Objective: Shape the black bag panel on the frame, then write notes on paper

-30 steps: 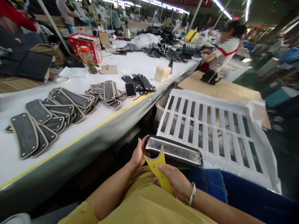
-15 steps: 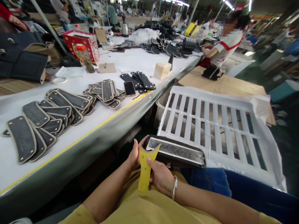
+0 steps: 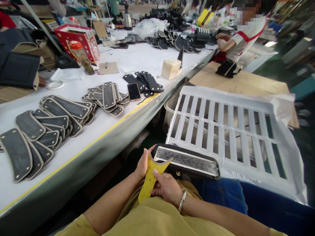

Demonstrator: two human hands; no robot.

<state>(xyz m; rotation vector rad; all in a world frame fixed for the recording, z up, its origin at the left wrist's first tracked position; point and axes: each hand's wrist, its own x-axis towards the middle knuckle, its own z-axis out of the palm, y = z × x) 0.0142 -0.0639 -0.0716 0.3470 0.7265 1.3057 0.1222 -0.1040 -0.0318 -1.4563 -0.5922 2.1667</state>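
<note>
One yellow card (image 3: 149,180), one long black pc (image 3: 187,160), crossing at the L end

Person's seated or standing close by the bench (image 3: 98,127), can't tell which; both hands are low, off its edge, in front of the body. L hand (image 3: 142,166) has its grip closed on the L end of the black pc, most fingers hidden behind it. R hand (image 3: 169,190) has the card, grip closed: thumb flat on the face, fingers tucked under.

Key relation, as I judge it: the black pc's long axis runs off to the R from the L hand, dropping a bit toward its far end, grey speckled panel facing up. Card's long axis slants across that line, hollowed end up, its two points over or just before the pc's L end. Touching or not, can't tell. L hand is nearer the pc, obv.; R hand sits below it, btwn pc & body.

Pc's far end lies just beside the near edge of a white slatted tray (image 3: 292,164), w/ a blue bin (image 3: 221,190) below. On the bench: grey pads (image 3: 16,154) w/ pale edging in heaps, plus a phone (image 3: 134,91) near the yellow edge line.
</note>
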